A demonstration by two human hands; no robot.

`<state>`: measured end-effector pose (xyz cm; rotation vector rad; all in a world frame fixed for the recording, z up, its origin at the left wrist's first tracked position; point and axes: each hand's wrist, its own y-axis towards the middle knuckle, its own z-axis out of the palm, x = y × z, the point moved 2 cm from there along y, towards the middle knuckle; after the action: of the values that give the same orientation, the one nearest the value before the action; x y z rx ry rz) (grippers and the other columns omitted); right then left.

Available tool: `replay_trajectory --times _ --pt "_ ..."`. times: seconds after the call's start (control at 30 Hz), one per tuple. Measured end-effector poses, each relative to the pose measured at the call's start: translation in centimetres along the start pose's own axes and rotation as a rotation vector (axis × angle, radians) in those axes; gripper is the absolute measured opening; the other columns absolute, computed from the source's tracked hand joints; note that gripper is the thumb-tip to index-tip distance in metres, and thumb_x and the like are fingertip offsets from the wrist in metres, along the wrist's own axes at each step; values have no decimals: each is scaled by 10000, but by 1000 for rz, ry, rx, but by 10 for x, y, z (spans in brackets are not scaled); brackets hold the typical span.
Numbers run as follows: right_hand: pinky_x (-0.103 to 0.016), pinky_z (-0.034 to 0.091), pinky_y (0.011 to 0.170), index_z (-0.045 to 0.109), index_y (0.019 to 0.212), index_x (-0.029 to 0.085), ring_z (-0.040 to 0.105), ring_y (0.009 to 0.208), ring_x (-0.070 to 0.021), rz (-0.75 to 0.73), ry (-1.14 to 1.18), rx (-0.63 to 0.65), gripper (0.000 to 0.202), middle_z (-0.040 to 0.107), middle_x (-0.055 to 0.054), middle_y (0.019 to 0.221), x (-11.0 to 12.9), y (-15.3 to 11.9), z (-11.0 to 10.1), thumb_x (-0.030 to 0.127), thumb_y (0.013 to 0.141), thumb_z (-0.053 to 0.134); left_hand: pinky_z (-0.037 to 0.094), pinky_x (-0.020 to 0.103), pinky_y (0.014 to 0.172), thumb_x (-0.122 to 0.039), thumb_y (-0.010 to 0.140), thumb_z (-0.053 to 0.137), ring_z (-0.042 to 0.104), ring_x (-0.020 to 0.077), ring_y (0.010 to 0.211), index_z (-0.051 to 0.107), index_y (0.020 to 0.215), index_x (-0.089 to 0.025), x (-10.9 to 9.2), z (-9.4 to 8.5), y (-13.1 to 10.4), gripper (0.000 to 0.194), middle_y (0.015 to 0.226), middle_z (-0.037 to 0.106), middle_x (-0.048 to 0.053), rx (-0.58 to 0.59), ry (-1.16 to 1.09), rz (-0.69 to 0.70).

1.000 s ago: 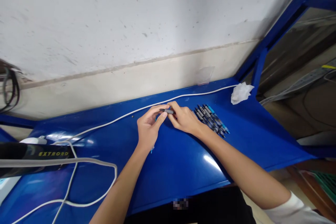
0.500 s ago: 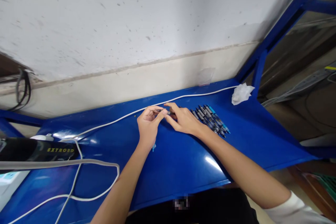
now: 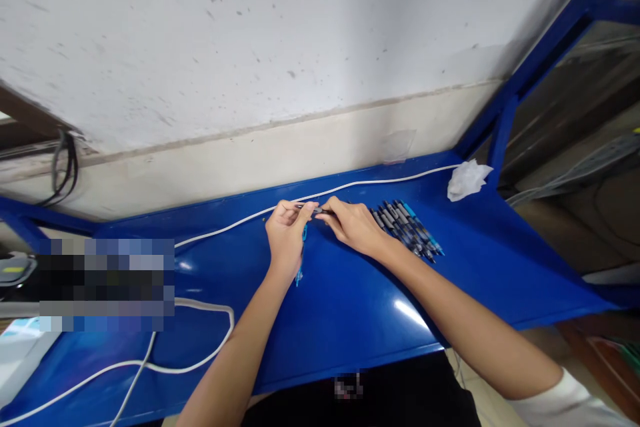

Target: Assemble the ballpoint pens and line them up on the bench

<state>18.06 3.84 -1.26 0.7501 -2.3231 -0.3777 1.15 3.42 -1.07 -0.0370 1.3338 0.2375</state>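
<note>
Near the middle of the blue table, my left hand (image 3: pixel 289 232) pinches one end of a slim dark pen (image 3: pixel 317 210). My right hand (image 3: pixel 353 223) grips the pen's other end, its fingers closed around it. A light-blue pen (image 3: pixel 300 267) lies on the table beside my left wrist, partly hidden by it. Several grey, black and blue pens (image 3: pixel 407 230) lie side by side in a group to the right of my right hand.
The blue table (image 3: pixel 350 320) stands against a wall. A white cable (image 3: pixel 215 230) runs along its back and loops at the left. Crumpled white tissue (image 3: pixel 467 180) lies at the back right. A blue frame (image 3: pixel 505 133) rises there. Pixelated things cover the left end.
My right hand's fingers have closed more tightly on the pen. More of the light-blue pen shows beside my left wrist. The whole view has shifted slightly.
</note>
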Motion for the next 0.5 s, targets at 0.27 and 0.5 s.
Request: replay_trajectory --times 0.27,0.5 --pt "-304 430 722 589 1089 229 720 841 -210 8 45 22 259 772 -64 1002 5 1 -6 425 1178 446 572 279 813 -406 809 954 737 167 865 732 1004 -223 -4 0 1 347 922 775 22 53 -33 29" --pt "-314 457 765 599 1111 217 699 865 -206 -23 60 13 304 742 -74 1022 3 2 -6 377 1198 355 590 350 916 -366 877 896 766 231 998 831 1010 -209 -8 0 2 216 1060 830 91 154 1 34"
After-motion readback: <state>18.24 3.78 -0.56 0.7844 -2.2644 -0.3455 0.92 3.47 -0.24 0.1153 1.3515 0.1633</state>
